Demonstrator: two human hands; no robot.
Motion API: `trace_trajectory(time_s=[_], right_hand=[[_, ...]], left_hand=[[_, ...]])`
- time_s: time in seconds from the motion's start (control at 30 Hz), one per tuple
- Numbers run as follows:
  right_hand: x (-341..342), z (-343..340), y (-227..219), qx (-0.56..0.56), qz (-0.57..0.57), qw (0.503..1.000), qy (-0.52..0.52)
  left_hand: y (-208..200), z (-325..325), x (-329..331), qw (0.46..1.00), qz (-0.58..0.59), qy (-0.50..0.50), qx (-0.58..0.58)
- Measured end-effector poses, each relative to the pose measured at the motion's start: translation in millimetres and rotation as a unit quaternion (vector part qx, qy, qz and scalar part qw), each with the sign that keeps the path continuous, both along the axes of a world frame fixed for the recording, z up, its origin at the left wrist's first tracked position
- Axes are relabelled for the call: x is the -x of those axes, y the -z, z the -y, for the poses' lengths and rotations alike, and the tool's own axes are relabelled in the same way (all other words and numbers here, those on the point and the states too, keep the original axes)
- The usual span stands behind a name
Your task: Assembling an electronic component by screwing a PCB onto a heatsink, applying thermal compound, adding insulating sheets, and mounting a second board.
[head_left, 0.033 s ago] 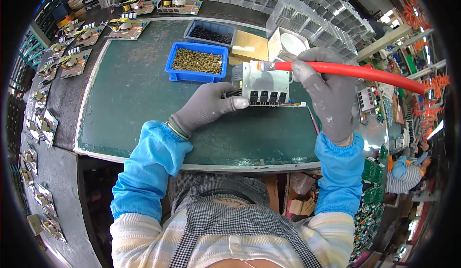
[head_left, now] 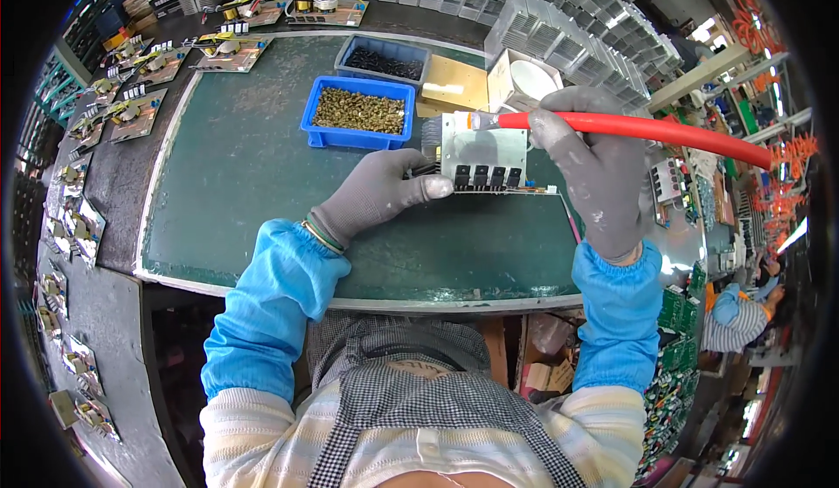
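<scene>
My left hand (head_left: 384, 189), in a grey glove, is closed on the left side of a circuit board assembly (head_left: 535, 191). Facing me on it is a silver heat sink (head_left: 482, 149), with a row of black transistors (head_left: 481, 178) along its lower edge. In my right hand (head_left: 599, 160), also gloved in grey, is a long red-handled brush (head_left: 673, 131). Its tip lies against the upper part of the heat sink, where a greyish smear shows. White residue marks the fingertips of both gloves. The fingers behind the board are hidden.
Beyond my left hand stand a blue bin (head_left: 313, 130) of brass-coloured screws and a grey-blue bin (head_left: 350, 70) of black parts. A box with a white round tub (head_left: 531, 79) sits behind the heat sink. Stacked heat sinks (head_left: 559, 38) line the back; boards (head_left: 135, 117) line the left.
</scene>
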State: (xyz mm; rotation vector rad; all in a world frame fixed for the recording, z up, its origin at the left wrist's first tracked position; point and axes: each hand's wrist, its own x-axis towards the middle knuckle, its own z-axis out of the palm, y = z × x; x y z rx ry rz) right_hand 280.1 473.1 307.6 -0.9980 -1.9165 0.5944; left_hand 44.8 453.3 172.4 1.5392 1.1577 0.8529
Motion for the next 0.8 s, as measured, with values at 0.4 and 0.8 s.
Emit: trace_trajectory(time_s=[0.4, 0.8], right_hand=[[3.6, -3.2, -5.8, -0.057, 0.103, 0.993, 0.004], [-20.8, -7.7, -9.1, -0.022, 0.123, 0.992, 0.031]], left_hand=[[1.1, -0.4, 0.1, 1.0, -0.024, -0.001, -0.001], [-3.4, -0.4, -0.1, 0.999, -0.041, -0.001, 0.0]])
